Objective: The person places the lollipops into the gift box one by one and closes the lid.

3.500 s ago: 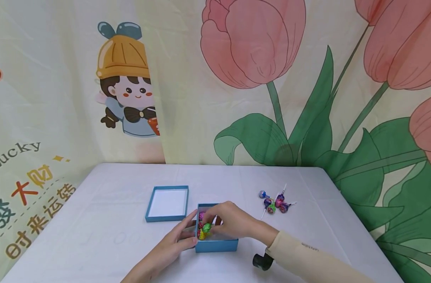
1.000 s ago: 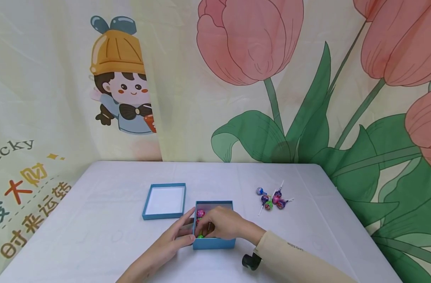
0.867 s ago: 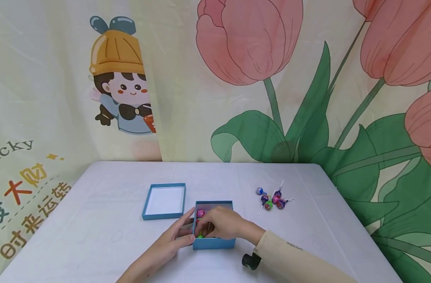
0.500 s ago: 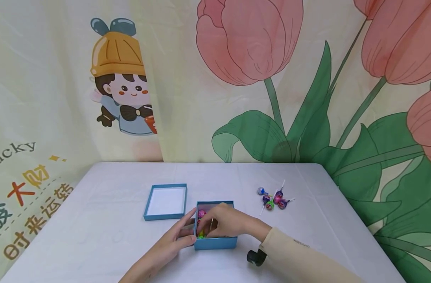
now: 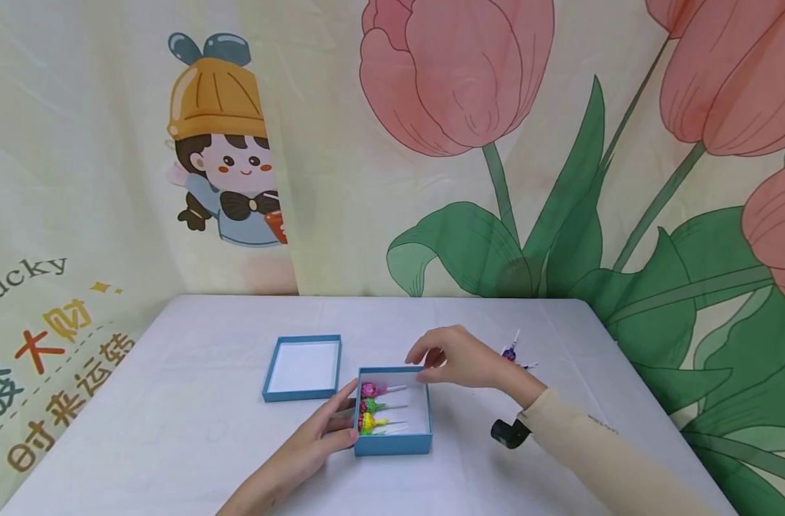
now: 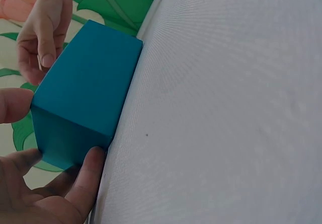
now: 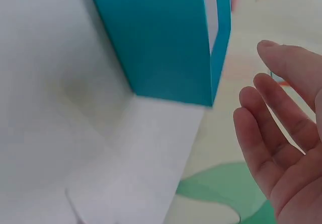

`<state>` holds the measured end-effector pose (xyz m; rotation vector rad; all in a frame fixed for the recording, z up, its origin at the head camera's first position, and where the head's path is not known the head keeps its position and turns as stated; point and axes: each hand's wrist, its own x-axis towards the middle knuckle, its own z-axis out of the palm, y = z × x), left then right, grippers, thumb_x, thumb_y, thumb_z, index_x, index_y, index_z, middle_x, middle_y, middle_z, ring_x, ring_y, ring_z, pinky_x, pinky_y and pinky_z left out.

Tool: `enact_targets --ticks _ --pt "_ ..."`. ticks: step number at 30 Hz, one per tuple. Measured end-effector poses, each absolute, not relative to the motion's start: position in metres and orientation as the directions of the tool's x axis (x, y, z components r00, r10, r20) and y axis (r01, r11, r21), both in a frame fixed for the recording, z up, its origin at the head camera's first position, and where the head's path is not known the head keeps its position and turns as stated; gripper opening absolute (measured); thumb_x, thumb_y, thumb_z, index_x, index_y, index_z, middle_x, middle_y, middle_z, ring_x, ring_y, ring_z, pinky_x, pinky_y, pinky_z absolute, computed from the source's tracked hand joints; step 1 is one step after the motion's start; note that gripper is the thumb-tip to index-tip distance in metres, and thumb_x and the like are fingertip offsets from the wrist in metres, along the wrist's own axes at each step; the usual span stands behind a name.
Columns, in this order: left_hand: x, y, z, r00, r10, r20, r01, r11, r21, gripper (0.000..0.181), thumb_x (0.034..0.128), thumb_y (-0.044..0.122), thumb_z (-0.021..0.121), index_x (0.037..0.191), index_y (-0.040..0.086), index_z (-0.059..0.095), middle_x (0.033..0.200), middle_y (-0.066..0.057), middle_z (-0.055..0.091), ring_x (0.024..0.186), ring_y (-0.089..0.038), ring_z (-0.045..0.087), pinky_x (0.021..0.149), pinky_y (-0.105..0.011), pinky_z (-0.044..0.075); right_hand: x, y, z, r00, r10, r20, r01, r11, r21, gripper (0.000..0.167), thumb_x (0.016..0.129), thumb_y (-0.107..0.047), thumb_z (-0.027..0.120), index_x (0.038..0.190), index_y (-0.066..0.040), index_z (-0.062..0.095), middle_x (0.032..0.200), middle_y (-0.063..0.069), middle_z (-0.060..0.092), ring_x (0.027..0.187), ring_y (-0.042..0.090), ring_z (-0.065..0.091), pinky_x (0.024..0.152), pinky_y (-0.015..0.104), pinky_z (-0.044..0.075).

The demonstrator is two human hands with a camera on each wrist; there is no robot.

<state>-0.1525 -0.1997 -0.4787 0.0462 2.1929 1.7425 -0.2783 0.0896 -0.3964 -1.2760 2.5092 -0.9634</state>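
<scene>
In the head view, the blue box [image 5: 393,445] holds several lollipops at its left side, among them a pink one [image 5: 371,390], a green one [image 5: 370,406] and a yellow one [image 5: 368,422], sticks toward the right. Spread fingers of my left hand [image 5: 305,444] touch the box's left end; the left wrist view shows thumb and fingertips at the edges of the box [image 6: 93,78]. Above the box's far right corner is my right hand [image 5: 466,360]. Its fingers are loosely bent with nothing between them, beside the box [image 7: 156,43] in the right wrist view.
A blue-rimmed lid [image 5: 301,395] lies inside up, left of the box and farther back. Beyond the right forearm, loose lollipops [image 5: 510,354] lie on the white table [image 5: 225,423], partly hidden. A printed curtain [image 5: 328,143] hangs behind.
My right hand has come up out of the box and moved right and back, uncovering the lollipops inside. My left hand has stayed at the box's left end.
</scene>
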Motion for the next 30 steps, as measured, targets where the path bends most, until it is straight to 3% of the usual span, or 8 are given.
enact_targets --ticks 5,14,21,30 --pt "-0.152 -0.201 -0.479 -0.94 0.241 -0.24 -0.182 0.24 0.954 0.078 0.1054 0.029 0.067 0.171 0.03 0.025 0.169 -0.022 0.032 0.142 -0.039 0.048 0.111 -0.068 0.043 -0.294 0.115 -0.392 -0.689 -0.707 0.156 -0.651 0.511 -0.562 0.028 0.091 -0.013 0.086 0.118 -0.016 0.079 0.111 -0.003 0.076 0.094 0.011 0.071 0.085 0.025 0.061" --pt "-0.152 -0.201 -0.479 -0.942 0.238 -0.235 -0.176 0.246 0.953 0.077 0.1056 0.029 0.066 0.17 0.031 0.025 0.168 -0.022 0.033 0.142 -0.038 0.048 0.111 -0.068 0.043 -0.324 0.152 -0.406 -0.8 -0.591 0.104 -0.542 0.637 -0.549 0.034 0.094 -0.013 0.083 0.127 -0.014 0.075 0.122 0.001 0.074 0.11 0.03 0.07 0.092 0.036 0.062" --pt "-0.153 -0.199 -0.48 -0.948 0.218 -0.232 -0.17 0.271 0.948 0.077 0.1045 0.031 0.068 0.17 0.033 0.027 0.167 -0.022 0.035 0.14 -0.038 0.051 0.106 -0.074 0.044 -0.339 0.171 -0.423 -0.819 -0.567 0.091 -0.519 0.663 -0.539 0.036 0.094 -0.009 0.082 0.129 -0.006 0.073 0.129 0.014 0.072 0.112 0.034 0.068 0.091 0.039 0.062" --pt "-0.153 -0.2 -0.482 -0.95 0.215 -0.226 -0.163 0.276 0.947 0.077 0.1046 0.03 0.068 0.17 0.032 0.026 0.167 -0.021 0.036 0.139 -0.036 0.051 0.106 -0.072 0.044 -0.348 0.186 -0.439 -0.837 -0.543 0.07 -0.493 0.69 -0.529 0.034 0.095 -0.002 0.078 0.129 -0.003 0.073 0.125 0.017 0.071 0.105 0.029 0.07 0.083 0.035 0.062"
